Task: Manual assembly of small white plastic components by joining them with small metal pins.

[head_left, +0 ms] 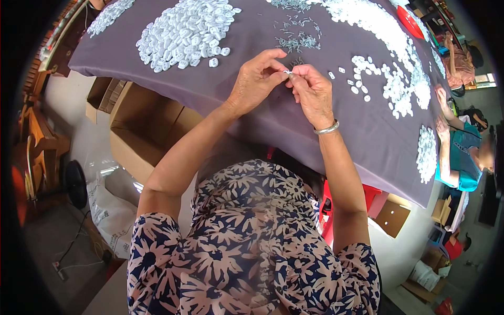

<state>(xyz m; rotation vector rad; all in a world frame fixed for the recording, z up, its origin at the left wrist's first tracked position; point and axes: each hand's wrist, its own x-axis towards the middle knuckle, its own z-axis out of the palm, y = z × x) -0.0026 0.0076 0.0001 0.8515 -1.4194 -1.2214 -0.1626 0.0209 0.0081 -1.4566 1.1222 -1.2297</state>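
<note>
Above the cloth's near edge, my left hand (251, 83) and my right hand (315, 93) meet at their fingertips. Between them is a small white plastic piece (287, 72), mostly covered by the fingers. Both hands pinch it with thumb and forefinger. A bracelet circles my right wrist. Just beyond the hands lie scattered small grey metal pins (299, 41), perhaps screws. To the right are loose white oval pieces (359, 79), and a large heap of white plastic pieces (184, 34) lies to the left.
A dark cloth (378, 142) covers the table. More white pieces (378, 26) spread along its far right, near a red dish (410, 22). Below the left edge stands an open cardboard box (131, 142). Another person (462, 152) works at the right side.
</note>
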